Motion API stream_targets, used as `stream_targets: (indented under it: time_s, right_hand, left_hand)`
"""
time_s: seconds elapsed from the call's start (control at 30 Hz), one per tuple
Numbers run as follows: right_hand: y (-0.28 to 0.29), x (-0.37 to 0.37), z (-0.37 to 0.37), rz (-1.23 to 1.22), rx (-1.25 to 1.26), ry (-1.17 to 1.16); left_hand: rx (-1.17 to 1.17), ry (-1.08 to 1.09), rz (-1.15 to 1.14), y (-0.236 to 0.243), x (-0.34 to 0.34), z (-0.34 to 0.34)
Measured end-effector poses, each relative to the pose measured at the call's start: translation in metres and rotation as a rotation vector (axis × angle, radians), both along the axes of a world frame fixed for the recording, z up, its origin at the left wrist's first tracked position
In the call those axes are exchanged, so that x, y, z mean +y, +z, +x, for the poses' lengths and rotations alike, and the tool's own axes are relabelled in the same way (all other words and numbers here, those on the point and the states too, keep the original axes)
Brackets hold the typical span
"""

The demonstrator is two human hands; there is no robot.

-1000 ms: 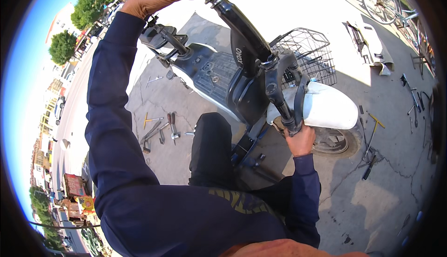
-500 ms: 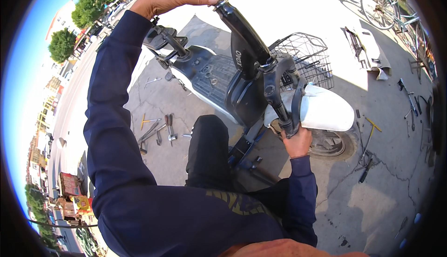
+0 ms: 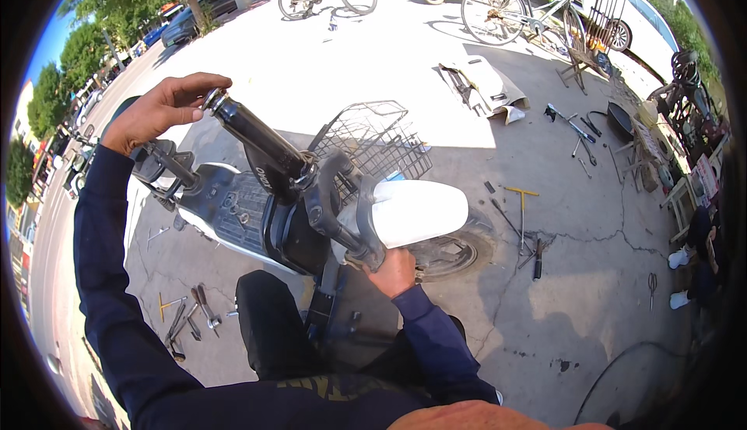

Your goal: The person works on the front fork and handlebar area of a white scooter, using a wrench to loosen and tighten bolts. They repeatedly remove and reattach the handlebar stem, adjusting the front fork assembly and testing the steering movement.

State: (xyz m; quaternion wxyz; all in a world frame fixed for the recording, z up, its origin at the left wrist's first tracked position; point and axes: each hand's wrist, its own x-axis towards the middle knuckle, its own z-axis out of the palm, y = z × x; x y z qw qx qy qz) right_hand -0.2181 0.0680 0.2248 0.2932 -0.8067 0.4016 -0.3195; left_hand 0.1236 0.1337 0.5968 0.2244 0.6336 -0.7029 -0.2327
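Observation:
A white and black electric scooter lies tipped before me, its black steering tube (image 3: 261, 130) pointing up and left. Over the tube's upper end, my left hand (image 3: 167, 107) is open, with fingers stretched out and thumb beside the metal ring (image 3: 214, 101) there; whether it presses on the ring I cannot tell. My right hand (image 3: 393, 272) is closed round the lower end of the black front fork (image 3: 331, 224). Beside that hand are the white front fender (image 3: 420, 210) and the front wheel (image 3: 467, 251). A wire basket (image 3: 373, 138) sits behind the fork.
Several hand tools (image 3: 194, 313) lie on the concrete by my left knee. A yellow T-handle wrench (image 3: 522, 216) and a screwdriver (image 3: 538, 260) lie right of the wheel. Farther off are a white panel (image 3: 486, 84), bicycles (image 3: 521, 10) and a seated person's feet (image 3: 678, 278).
My view has swung to the right, so the scooter sits farther left in it. My left fingers have come down nearer the tube's top. The right hand keeps its hold on the fork.

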Motion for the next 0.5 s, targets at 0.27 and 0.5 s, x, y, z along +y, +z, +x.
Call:
stream_targets:
  time_s: [0.27,0.5]
  right_hand:
    - [-0.005,-0.001,-0.003,0.013,0.042,-0.002]
    - [-0.009,-0.004,-0.005,-0.011,0.069,-0.029]
  left_hand:
    - [-0.387,0.422,0.295,0.025,-0.030,-0.023]
    - [-0.153,-0.002,-0.049,-0.004,-0.015,0.001]
